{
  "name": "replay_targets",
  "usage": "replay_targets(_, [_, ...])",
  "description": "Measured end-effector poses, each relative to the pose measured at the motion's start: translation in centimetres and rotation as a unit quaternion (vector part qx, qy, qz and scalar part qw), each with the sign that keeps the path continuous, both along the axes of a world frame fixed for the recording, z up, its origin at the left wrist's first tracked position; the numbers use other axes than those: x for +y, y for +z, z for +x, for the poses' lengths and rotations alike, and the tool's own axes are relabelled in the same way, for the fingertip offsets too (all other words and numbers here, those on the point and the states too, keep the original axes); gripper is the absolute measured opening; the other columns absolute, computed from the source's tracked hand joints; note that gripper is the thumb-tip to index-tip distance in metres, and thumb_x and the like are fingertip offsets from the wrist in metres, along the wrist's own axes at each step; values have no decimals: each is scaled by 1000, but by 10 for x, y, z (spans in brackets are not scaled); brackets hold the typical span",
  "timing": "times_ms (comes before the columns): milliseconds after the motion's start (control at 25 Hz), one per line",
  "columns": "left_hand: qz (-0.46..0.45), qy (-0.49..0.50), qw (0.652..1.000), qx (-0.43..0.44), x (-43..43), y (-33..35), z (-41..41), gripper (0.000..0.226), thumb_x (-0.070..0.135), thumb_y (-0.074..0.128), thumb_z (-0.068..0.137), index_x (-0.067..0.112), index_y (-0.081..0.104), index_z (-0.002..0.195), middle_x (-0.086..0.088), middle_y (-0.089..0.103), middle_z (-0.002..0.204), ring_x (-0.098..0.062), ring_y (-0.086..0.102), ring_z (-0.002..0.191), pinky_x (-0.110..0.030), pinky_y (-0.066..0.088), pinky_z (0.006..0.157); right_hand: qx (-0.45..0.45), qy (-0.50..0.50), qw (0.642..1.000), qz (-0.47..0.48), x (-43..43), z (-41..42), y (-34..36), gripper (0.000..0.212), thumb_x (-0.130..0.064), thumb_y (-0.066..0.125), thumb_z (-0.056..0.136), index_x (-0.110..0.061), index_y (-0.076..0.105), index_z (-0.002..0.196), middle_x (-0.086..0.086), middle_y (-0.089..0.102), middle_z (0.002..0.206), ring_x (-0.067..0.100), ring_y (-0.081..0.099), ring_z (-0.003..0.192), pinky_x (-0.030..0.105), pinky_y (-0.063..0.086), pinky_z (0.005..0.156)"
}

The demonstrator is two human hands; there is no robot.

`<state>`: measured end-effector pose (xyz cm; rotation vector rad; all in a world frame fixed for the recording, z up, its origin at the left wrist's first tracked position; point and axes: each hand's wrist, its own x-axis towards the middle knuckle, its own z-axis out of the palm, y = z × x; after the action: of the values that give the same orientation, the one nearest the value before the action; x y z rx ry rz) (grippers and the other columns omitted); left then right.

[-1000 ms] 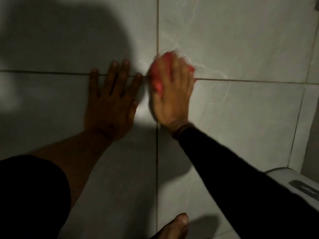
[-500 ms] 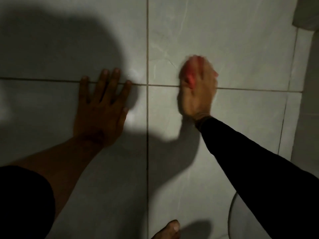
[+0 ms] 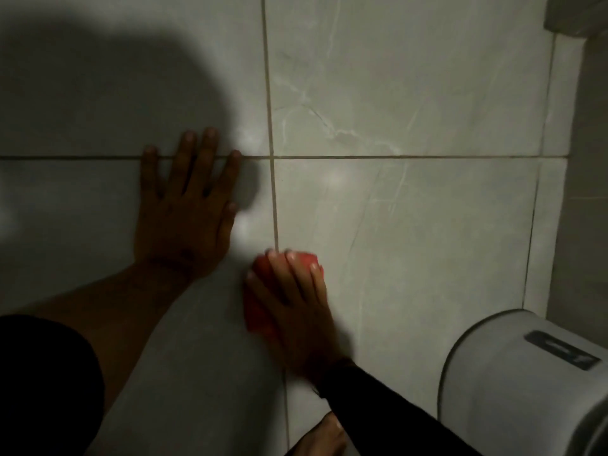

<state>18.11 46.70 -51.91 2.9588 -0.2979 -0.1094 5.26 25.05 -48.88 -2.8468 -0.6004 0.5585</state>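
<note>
A red cloth [image 3: 260, 311] lies bunched on a pale grey tiled surface [image 3: 411, 209], just right of a vertical grout line. My right hand [image 3: 296, 307], in a black sleeve, covers the cloth. Its fingers and thumb curve round the cloth and hold it against the tile. Most of the cloth is hidden under that hand. My left hand [image 3: 184, 209] rests flat on the tile to the left, fingers spread and straight, with the fingertips on the horizontal grout line.
A white rounded fixture [image 3: 526, 373] with a dark rectangular plate stands at the lower right. A bare foot [image 3: 325, 436] shows at the bottom edge. A grey object [image 3: 575, 14] sits in the top right corner. A large shadow covers the upper left tiles.
My right hand has slid the red cloth from the horizontal grout line down and leftward, toward me. My left hand has stayed flat in the same spot.
</note>
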Motion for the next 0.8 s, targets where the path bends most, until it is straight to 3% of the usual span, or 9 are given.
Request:
replay_targets(80, [1,-1,1000,0,0,2,0,74,42,38,105,21,23,174,-16,11,183,-41,12,169,-68,0,131,36,-43,998,-30,-54,-29,10,63,-55,41,108,-29,35,165,7,23,177,42,33,156,79,31,122])
replay_targets(160, [-1,-2,1000,4,-1,2,-1,74,43,36,105,22,21,174,-15,9,183,-41,10,169,-69,0,131,4,-191,980,-50,-102,-2,16,69,-47,42,103,-11,39,162,22,32,171,47,32,156,75,28,124])
replay_targets(240, [3,-5,1000,0,-1,-1,1,73,44,35,106,22,19,174,-15,8,183,-41,10,169,-69,0,130,-70,-347,935,-22,-122,72,16,78,-42,48,96,3,41,159,31,35,167,51,34,155,68,26,126])
replay_targets(320, [1,-3,1000,6,1,-5,2,73,46,30,107,24,16,175,-15,6,184,-41,9,169,-69,1,130,-147,-409,901,-1,-95,151,3,70,-34,54,97,2,46,156,30,41,165,50,40,153,64,29,126])
replay_targets(440, [-2,0,1000,6,0,-9,2,72,47,30,108,27,14,175,-15,7,183,-42,10,169,-74,5,129,-186,-263,945,57,-2,154,-24,69,-33,56,94,-7,47,158,22,45,165,43,40,154,59,17,134])
replay_targets(560, [-9,2,1000,13,3,-9,1,72,45,34,107,27,16,174,-16,8,183,-43,11,169,-75,6,129,-48,-76,995,46,37,2,-6,78,-52,50,101,-34,18,169,3,15,179,40,22,163,61,9,134])
replay_targets(600, [-6,0,1000,16,3,-8,1,72,46,32,107,26,15,175,-15,7,183,-42,10,169,-75,6,129,-9,-66,997,25,18,-45,4,78,-54,51,102,-39,14,169,1,5,181,41,20,163,67,19,131])
replay_targets(680, [0,-1,1000,15,2,-6,0,72,47,30,108,26,14,175,-15,6,183,-41,9,169,-74,5,129,14,-116,993,3,-40,-91,21,67,-50,49,105,-31,28,166,10,16,178,44,25,159,78,36,117])
replay_targets(800, [2,-2,1000,23,1,-5,1,72,47,29,109,25,15,175,-15,5,183,-42,8,169,-74,5,129,-45,-287,956,-39,-112,-23,15,70,-45,40,103,-3,42,159,33,34,167,52,29,155,79,31,118])
